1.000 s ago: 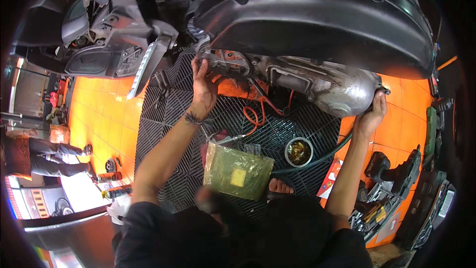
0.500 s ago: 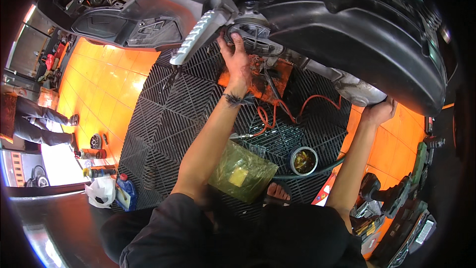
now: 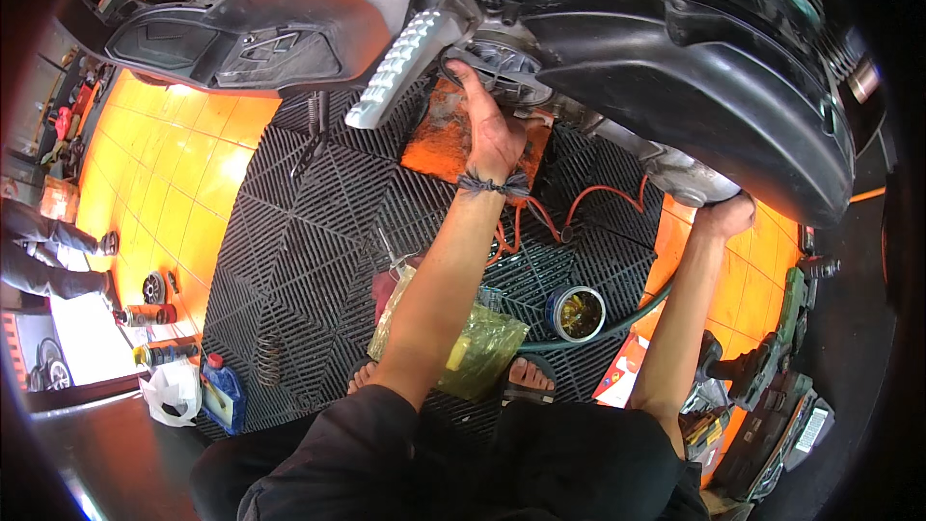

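Observation:
A scooter with black body panels [image 3: 694, 87] spans the top of the head view. My left hand [image 3: 494, 135] is at the lower edge of its round engine cover [image 3: 506, 72], just right of the ridged silver footpeg [image 3: 397, 68]. The thumb lies up along the cover; the other fingers are mostly hidden beneath it, so the hand looks closed on that edge. Farther right, my right hand [image 3: 730, 216] curls under the rear end of a grey metal housing [image 3: 690, 177], below the long black panel. Its fingertips are hidden.
Black ribbed mats [image 3: 318, 203] cover the orange tiled floor [image 3: 164, 135]. Below the scooter lie a stained orange board [image 3: 439, 140] and a red coiled hose [image 3: 598, 191]. Nearer are a tin of small parts [image 3: 579, 314], a yellowish plastic bag [image 3: 487, 352] and a blue bottle [image 3: 224, 394]. A person's legs [image 3: 48, 256] stand left.
My left hand has turned and shifted rightward along the engine cover; its fingers, visible before, have gone beneath it. The right hand stays at the housing. The whole view has shifted slightly.

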`<state>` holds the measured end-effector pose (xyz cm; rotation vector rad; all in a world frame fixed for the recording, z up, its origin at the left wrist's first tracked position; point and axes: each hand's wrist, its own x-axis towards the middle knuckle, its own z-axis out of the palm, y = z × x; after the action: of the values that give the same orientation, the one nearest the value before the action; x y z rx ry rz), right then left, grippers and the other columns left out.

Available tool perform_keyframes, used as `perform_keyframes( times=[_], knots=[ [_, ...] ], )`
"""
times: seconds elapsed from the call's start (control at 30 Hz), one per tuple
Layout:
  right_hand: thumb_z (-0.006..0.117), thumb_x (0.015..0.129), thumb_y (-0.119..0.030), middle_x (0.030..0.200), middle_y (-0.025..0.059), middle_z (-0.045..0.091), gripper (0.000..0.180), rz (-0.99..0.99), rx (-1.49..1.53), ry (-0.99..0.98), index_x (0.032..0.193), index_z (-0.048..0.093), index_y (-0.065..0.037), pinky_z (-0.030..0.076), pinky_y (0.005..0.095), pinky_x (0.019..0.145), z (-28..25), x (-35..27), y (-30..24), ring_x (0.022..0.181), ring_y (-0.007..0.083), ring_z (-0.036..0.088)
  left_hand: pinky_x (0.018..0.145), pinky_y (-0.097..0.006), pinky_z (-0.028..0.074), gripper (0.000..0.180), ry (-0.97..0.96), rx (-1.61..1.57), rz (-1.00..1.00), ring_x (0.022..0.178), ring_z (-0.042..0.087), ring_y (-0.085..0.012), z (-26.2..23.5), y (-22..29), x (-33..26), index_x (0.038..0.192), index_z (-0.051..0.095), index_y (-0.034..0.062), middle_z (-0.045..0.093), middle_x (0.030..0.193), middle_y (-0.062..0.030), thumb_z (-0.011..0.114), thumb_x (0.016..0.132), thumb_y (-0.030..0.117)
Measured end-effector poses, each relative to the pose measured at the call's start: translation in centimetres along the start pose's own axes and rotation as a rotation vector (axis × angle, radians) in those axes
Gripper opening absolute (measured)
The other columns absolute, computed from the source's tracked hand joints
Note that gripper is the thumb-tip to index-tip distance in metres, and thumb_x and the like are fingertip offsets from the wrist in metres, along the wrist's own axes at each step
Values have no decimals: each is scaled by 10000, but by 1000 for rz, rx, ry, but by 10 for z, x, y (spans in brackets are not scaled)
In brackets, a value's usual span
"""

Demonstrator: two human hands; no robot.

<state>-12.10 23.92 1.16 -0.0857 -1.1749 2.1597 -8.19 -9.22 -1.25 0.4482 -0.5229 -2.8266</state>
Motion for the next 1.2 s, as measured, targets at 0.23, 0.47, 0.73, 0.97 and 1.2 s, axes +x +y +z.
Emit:
perform_keyframes(
  times=[0.23, 0.47, 0.73, 0.97, 1.2],
  knots=[
    [565, 965, -229, 1159, 149, 638, 369, -21, -96, 123, 1179, 595, 71, 551, 420, 872, 21, -8, -15, 1012, 274, 648, 1144, -589, 189, 1069, -101, 41, 71, 1422, 281, -329, 28, -20, -25, 1504, 347, 180, 334, 1553, -89, 361, 745, 933],
    [595, 966, -241, 1111, 118, 619, 318, -32, -132, 129, 1118, 549, 34, 510, 377, 885, 28, -10, -26, 998, 225, 617, 1101, -700, 146, 1125, 49, -248, -130, 1389, 303, -363, 45, -46, -23, 1480, 372, 192, 355, 1496, -103, 356, 678, 980],
    [568, 960, -146, 1182, 103, 606, 315, -142, -97, 34, 1230, 529, 13, 455, 393, 978, 29, -63, -54, 1103, 219, 570, 1030, -809, -14, 1173, -156, -140, -5, 1490, 89, -432, 25, -57, -1, 1577, 206, 228, 110, 1648, -122, 263, 686, 990],
    [655, 930, -131, 1238, 184, 554, 398, 260, 155, -110, 1246, 510, 64, 477, 489, 1029, 83, -77, -145, 1162, 309, 548, 1098, -635, 205, 1010, -305, -155, 177, 1409, 306, -392, 40, -62, -1, 1531, 305, 191, 335, 1552, -103, 342, 800, 887],
    [687, 906, -84, 1016, 220, 621, 310, 51, 36, -277, 1158, 584, 66, 528, 474, 931, 98, -42, -195, 1041, 332, 611, 1017, -817, -13, 1169, -179, 57, -8, 1480, 138, -435, 78, -42, -56, 1568, 243, 228, 157, 1643, -90, 214, 687, 995]
  ],
)
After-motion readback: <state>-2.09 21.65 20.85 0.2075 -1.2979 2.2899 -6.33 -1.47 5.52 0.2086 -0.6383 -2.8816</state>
